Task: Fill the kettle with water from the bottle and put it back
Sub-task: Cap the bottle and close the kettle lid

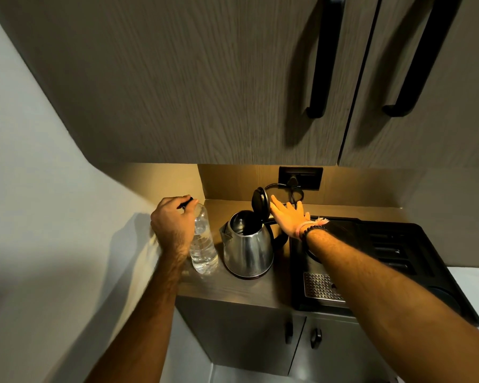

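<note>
Two hands reach over the counter (pixel 233 288). The left hand (pixel 172 225) hides the bottle (pixel 203 244) neck, gripping its cap. A dark tray (pixel 415 244) lies partly behind the right forearm. The right hand (pixel 288 217), open, touches the raised lid (pixel 260 202) of the kettle (pixel 246 247), just right of the bottle.

I see a small kitchenette: wood-grain wall cabinets (pixel 233 78) with black handles hang over a narrow counter (pixel 246 288), where a steel kettle (pixel 246 247), a coffee machine (pixel 385 261) and a wall socket (pixel 300 178) are.
</note>
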Tool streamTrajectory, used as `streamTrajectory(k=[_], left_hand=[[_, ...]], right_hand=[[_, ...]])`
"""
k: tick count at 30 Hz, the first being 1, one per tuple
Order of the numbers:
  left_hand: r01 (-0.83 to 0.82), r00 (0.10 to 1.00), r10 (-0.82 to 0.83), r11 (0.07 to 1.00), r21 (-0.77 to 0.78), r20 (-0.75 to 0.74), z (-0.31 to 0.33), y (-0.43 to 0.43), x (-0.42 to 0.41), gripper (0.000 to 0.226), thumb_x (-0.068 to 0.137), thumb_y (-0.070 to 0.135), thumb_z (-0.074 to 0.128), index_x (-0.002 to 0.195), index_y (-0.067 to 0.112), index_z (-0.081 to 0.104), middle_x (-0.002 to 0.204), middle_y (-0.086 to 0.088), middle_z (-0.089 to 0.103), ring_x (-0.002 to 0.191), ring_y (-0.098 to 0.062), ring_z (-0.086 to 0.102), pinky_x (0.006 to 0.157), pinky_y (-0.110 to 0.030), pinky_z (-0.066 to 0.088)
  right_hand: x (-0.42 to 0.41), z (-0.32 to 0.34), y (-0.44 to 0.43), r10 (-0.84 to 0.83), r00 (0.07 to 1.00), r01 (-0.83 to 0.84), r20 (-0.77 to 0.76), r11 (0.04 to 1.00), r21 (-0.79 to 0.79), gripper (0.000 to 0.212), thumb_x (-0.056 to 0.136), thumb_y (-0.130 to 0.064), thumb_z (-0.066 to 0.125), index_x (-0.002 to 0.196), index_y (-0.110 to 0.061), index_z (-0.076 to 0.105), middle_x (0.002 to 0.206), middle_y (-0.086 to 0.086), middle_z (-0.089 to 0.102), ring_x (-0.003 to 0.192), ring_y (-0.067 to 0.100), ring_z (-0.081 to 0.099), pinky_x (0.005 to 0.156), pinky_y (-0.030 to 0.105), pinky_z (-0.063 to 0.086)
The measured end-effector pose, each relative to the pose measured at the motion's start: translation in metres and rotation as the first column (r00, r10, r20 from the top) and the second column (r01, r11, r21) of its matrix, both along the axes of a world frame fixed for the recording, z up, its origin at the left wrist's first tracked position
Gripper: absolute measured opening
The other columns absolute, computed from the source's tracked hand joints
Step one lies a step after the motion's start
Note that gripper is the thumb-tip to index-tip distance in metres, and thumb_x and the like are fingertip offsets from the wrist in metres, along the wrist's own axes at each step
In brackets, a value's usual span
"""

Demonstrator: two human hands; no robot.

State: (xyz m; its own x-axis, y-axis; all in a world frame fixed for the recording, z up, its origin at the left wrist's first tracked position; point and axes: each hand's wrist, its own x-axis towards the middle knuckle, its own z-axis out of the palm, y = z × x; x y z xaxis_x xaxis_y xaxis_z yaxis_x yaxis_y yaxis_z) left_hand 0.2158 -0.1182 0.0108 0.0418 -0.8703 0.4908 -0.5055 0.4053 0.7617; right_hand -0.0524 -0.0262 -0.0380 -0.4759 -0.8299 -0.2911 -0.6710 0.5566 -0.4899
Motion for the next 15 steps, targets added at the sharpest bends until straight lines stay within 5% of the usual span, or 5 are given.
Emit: streamTrajectory(k=[15], left_hand=[[0.033,0.998,-0.03,0.998,0.056,-0.054,-0.0031,-0.0028,0.007,0.029,0.077,0.037,0.082,0.097,0.016,0.076,0.094,0.003,0.075,0.083,-0.012,0.07,0.076,-0.043,0.061]], right_hand=[[0.0,-0.0005,-0.0012,-0.007,1.0,0.007,0.018,1.0,0.012,0.094,0.07,-0.096,0.003,0.154,-0.054,0.0,0.172,0.007,0.007,0.156,0.044,-0.007,0.118,0.076,0.0]])
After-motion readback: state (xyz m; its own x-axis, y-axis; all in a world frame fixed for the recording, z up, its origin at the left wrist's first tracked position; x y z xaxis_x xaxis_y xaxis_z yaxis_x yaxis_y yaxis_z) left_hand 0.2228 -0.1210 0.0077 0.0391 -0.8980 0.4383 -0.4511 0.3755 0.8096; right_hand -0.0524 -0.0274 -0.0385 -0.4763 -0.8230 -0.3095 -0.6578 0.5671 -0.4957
